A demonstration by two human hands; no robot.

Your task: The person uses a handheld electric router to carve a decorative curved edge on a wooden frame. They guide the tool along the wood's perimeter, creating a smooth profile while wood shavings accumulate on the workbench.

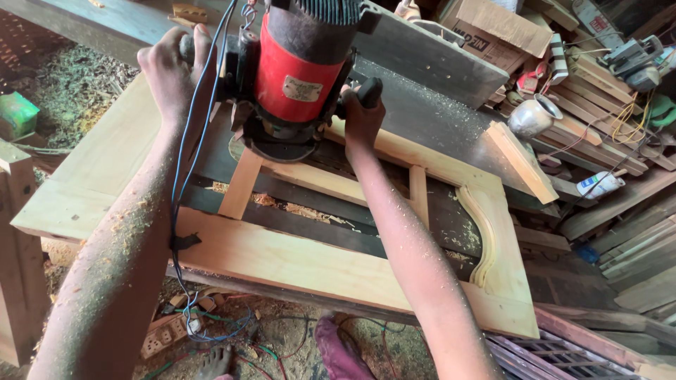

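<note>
1. Resting on the wooden frame (317, 260), near its upper rail, the red router (299, 67) is held upright by both hands, base plate flat on the wood.
2. The left hand (172, 70) is wrapped closed around the left side knob; the right hand (362, 119) is closed over the black right knob.
3. The router is judged heavy and top-loaded: a tall motor body over a small round base, so it is likely to tip unless both knobs are pressed down evenly.
4. The knobs are judged the proper hold; the body is smooth and dusty, probably slippery.
5. A blue cord (184, 183) hangs along the left forearm to a socket strip (165, 334) on the floor; snagging is possible.
6. The frame is stiff and lies flat across dark boards; sawdust is scattered over it.
7. A steel pot (533, 116) stands well apart, on stacked slats at right.
</note>
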